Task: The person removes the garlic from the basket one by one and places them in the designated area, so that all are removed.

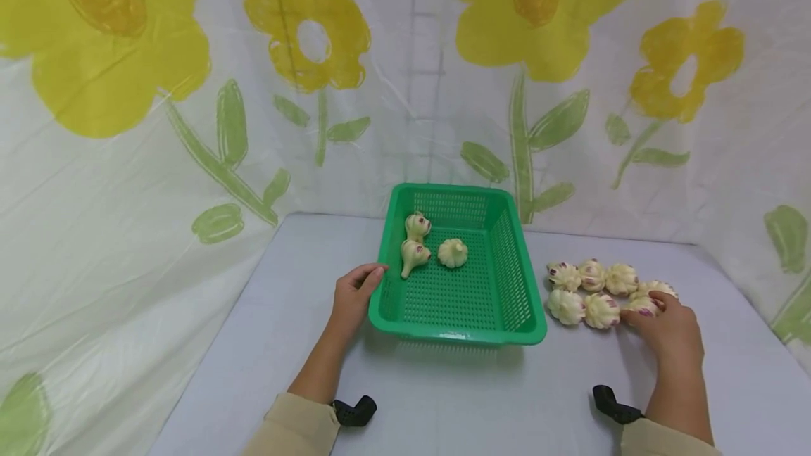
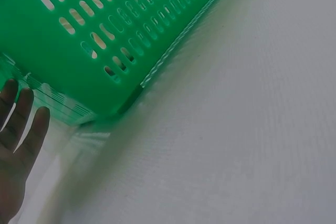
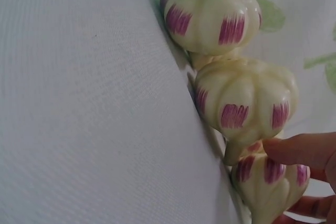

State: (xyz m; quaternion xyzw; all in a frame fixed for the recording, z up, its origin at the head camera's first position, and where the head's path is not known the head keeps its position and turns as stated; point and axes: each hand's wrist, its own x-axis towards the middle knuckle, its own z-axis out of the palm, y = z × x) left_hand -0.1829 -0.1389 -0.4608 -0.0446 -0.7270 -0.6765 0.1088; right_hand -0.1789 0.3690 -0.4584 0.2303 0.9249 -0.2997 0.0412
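Note:
My left hand (image 1: 355,294) is at the left rim of a green plastic basket (image 1: 456,336), thumb and fingertips by the edge. In the left wrist view, several of its fingers (image 2: 34,137) stretch out fairly straight and spread alongside the basket wall. At the right, my right hand (image 1: 674,329) pinches a garlic bulb (image 1: 645,306) at the near end of a double row. The right wrist view shows the thumb on this purple-streaked bulb (image 3: 270,182), fingers on its far side. Another garlic bulb (image 3: 247,98) sits right beside it.
Inside the basket lie three garlic bulbs, two by the left wall and one pale bulb (image 1: 453,253) nearer the middle. Several more bulbs (image 1: 566,307) stand in two rows right of the basket. A flower-printed curtain (image 1: 393,139) hangs behind the white table (image 1: 443,400).

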